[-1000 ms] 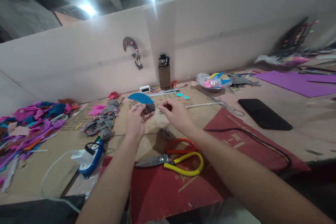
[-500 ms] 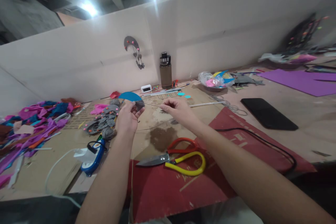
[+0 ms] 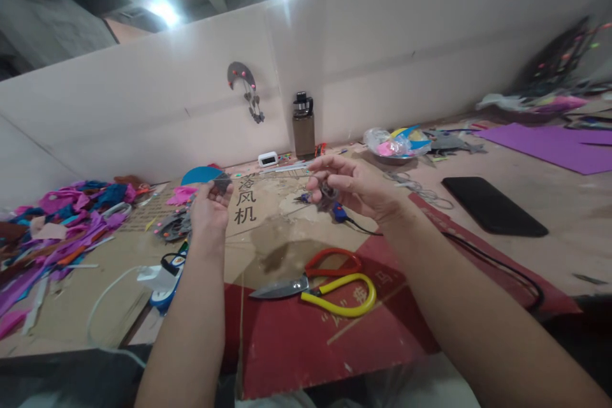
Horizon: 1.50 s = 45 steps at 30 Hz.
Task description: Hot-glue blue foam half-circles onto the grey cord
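Observation:
My left hand [image 3: 209, 205] is closed with fingertips pinching a dark grey felt piece [image 3: 221, 183]. Behind it shows a blue half-round piece [image 3: 201, 174]; whether the two are joined I cannot tell. A thin thread seems to run from the left fingers toward the right. My right hand [image 3: 356, 186] is raised over the cardboard, fingers curled round a tangled grey bundle of cord [image 3: 327, 195]. Partly hidden below that hand lies a blue tool with a black cable [image 3: 340, 212]. Scissors [image 3: 313, 285] with one red and one yellow handle lie nearer me.
Red-and-brown cardboard [image 3: 296, 350] covers the table front. Colourful felt scraps [image 3: 67, 223] heap at left, near a blue power strip [image 3: 163, 296]. A black phone [image 3: 493, 205] and purple sheet [image 3: 535, 150] lie right. A bottle [image 3: 303, 131] stands by the wall.
My hands have moved apart: the left went left with the felt piece, the right a little right. The right fingers have loosened from a pinch, and the grey bundle and blue tool now show.

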Available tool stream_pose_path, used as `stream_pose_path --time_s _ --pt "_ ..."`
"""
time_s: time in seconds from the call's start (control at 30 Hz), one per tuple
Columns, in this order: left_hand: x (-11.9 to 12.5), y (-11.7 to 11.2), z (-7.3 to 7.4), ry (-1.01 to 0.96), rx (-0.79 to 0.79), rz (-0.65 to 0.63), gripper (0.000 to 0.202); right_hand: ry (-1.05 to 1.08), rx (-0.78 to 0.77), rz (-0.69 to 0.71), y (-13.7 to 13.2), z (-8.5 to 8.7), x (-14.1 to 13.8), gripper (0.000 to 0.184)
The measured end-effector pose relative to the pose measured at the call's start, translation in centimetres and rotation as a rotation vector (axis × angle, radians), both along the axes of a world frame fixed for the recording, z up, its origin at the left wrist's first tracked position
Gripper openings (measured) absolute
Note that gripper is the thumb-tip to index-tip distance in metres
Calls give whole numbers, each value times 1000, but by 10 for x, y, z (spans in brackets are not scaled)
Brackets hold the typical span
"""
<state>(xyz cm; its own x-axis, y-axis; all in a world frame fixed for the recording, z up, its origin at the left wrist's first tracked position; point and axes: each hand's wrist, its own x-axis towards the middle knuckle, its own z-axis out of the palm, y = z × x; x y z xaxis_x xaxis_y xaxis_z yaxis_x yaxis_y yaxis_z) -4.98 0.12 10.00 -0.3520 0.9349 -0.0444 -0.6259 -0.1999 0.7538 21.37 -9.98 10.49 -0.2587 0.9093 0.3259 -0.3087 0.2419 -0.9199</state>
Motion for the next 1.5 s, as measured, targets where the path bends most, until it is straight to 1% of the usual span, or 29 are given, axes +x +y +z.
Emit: stream_pose_path --time_s 0.1,0.17,0.23,0.3,0.33,0.4,0.47,0.5,0.53,0.57,0.63,0.67,0.7,0.73,0.8,0.83,0.9,0.97,1.13,1.2,1.27,1.43,1.5 --pt "-5 2 2 -4 3 4 11 24 56 15 -1 1 6 49" --pt "-8 4 2 10 11 4 11 33 78 -12 -1 1 9 51" --pt "-13 5 2 26 33 9 13 24 73 -32 -3 2 12 54" --pt "-17 7 2 34 58 15 13 7 46 -11 -7 4 16 61" --pt "-18 8 3 31 65 21 14 -6 31 27 -9 6 18 65" --pt "-19 8 4 18 64 32 14 -82 -10 160 -11 7 21 67" --pt "-16 7 5 13 59 28 13 -259 -52 298 -9 4 22 60" --pt "-14 5 5 19 59 20 12 -390 -59 324 -7 1 20 52" --pt "-10 3 4 33 66 -3 11 -531 -42 301 -3 -3 17 45" --pt "-5 0 3 53 78 -24 11 -670 1 225 1 -8 13 40" --pt "8 -7 0 126 134 -89 6 -878 142 -43 10 -17 0 37" --pt "15 -12 -2 170 162 -125 4 -894 211 -189 14 -21 -7 37" --pt "23 -17 -3 201 187 -158 6 -850 255 -302 16 -24 -15 34" --pt "30 -22 -5 229 210 -198 10 -763 273 -394 18 -25 -21 30" --pt "45 -33 -8 286 233 -270 16 -579 277 -514 19 -24 -33 23" --pt "52 -38 -9 307 222 -300 18 -513 273 -542 19 -24 -37 21" --pt "63 -47 -11 335 189 -349 21 -433 262 -557 19 -23 -43 20" --pt "70 -52 -14 352 183 -393 22 -402 252 -544 19 -24 -46 20" --pt "74 -56 -17 358 184 -455 20 -372 228 -562 20 -27 -47 13" --pt "72 -56 -17 358 177 -488 20 -339 179 -531 19 -25 -47 13" --pt "70 -55 -16 358 171 -538 19 -268 104 -458 18 -22 -46 14" --pt "66 -53 -14 333 137 -693 17 5 -63 -166 18 -23 -43 18" --pt "65 -52 -15 303 114 -725 17 50 -88 -105 19 -25 -42 20"
